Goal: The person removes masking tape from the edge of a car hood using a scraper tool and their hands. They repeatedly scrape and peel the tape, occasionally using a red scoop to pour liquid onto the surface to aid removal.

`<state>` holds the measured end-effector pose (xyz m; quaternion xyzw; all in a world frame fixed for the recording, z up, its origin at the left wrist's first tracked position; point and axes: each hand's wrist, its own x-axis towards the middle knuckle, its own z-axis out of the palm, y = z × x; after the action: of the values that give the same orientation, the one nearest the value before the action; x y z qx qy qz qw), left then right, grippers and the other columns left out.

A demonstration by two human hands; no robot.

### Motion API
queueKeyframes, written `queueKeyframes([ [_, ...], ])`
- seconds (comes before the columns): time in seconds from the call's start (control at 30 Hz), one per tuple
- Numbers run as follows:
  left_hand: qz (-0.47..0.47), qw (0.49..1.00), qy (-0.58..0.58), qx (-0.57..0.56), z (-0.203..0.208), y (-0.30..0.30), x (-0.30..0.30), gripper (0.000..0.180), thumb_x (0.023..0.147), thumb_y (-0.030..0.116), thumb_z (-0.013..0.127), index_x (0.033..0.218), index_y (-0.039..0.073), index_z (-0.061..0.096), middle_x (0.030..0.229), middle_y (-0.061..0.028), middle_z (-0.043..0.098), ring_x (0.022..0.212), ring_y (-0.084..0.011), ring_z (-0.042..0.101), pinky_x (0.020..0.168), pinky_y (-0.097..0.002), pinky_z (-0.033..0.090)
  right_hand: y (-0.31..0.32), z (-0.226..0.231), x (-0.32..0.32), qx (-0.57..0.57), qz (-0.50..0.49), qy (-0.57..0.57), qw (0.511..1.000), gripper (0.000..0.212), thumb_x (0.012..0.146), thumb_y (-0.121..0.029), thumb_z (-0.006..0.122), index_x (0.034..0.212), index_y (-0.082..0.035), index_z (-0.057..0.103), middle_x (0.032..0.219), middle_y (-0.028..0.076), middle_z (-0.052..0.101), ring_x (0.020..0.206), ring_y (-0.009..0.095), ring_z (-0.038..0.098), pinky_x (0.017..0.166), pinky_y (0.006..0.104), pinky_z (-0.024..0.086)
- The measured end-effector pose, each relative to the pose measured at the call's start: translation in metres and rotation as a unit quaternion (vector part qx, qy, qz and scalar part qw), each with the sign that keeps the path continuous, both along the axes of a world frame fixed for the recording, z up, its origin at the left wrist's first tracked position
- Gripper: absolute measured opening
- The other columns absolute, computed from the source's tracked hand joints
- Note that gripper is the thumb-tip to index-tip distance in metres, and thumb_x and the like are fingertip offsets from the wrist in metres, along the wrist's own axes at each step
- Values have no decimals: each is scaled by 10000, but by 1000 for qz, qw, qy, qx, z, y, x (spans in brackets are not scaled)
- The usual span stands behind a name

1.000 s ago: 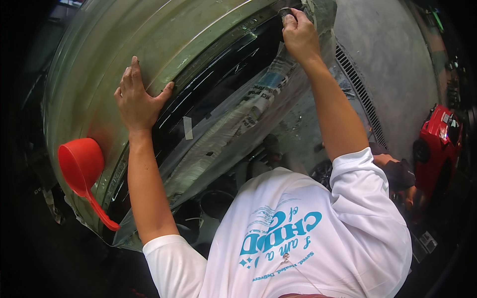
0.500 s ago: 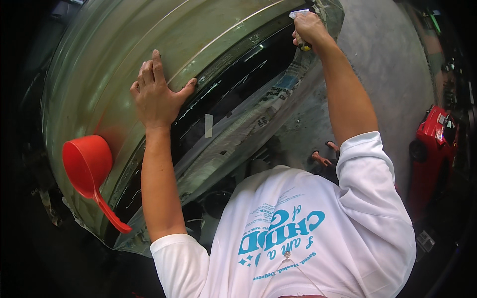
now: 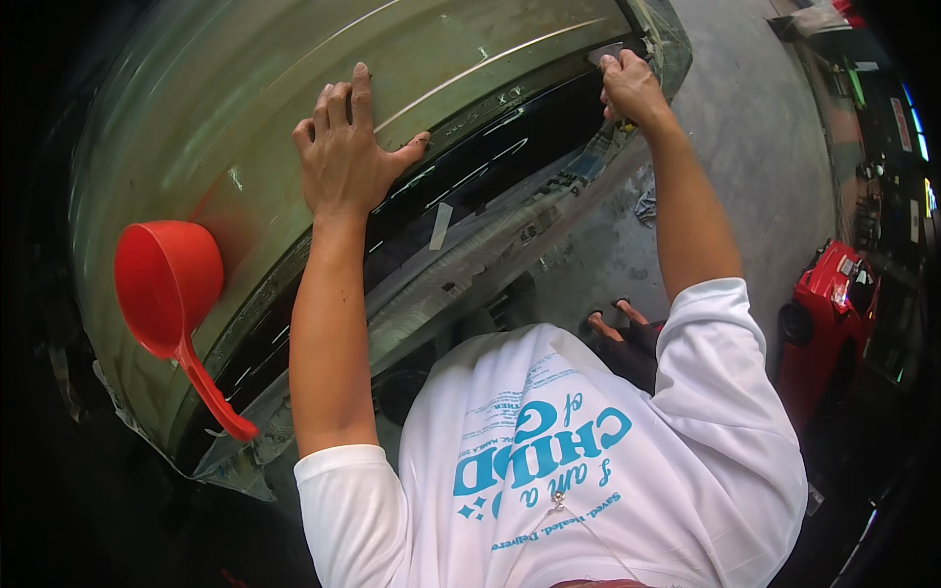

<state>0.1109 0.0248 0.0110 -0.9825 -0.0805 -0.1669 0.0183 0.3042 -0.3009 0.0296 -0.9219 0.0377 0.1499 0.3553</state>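
Pinching a thin flat piece (image 3: pixel 604 54) between thumb and curled fingers, the right hand (image 3: pixel 635 90) works at the right end of the black band (image 3: pixel 466 186), which serves here as landmark. The left hand (image 3: pixel 343 162) lies on the greenish panel (image 3: pixel 245 147) along the band's far side, fingers spread and thumb reaching toward its edge.

The right hand's reach looks long, so the pinch could slip there; a tilted grip might let the piece's edge score the panel or the band's gloss. Whether the lower fingers hold anything more, I cannot tell.

Dark smudges on the left hand's fingertips could rub off onto the panel beyond the band. The surface shines and may be slick; if so, weight put on that hand could make it skid.

Over the band's left end, a red scoop (image 3: pixel 172 284) rests on the panel with its handle crossing toward the near side. The left forearm is just beside it, and a nudge could tip it down the curve. Along the band's near side hang clear sheeting (image 3: pixel 392 318) and newspaper (image 3: pixel 515 240); leaning in could drag them loose, and a pale tape strip (image 3: pixel 440 226) there might peel.
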Motion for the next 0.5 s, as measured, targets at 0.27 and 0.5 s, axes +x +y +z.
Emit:
queueKeyframes([
  [0.27, 5, 1000, 11, 9, 0, -1, -2, 1136, 790, 753, 763, 1677, 168, 363, 1518, -117, 559, 1432, -266, 525, 1127, -488, 393, 31, -4, -7, -165, 67, -83, 981, 444, 1098, -333, 463, 1366, 13, 540, 1255, 367, 688, 1248, 529, 648, 1084, 546, 512],
  [0.5, 5, 999, -21, 23, -8, 2, 0, 1132, 767, 767, 770, 1653, 169, 397, 1477, -98, 580, 1420, -245, 528, 1110, -476, 395, 53, -5, -69, 9, 102, -45, 994, 497, 1057, -399, 578, 1307, 28, 621, 1225, 354, 713, 1216, 512, 670, 1059, 554, 516],
])
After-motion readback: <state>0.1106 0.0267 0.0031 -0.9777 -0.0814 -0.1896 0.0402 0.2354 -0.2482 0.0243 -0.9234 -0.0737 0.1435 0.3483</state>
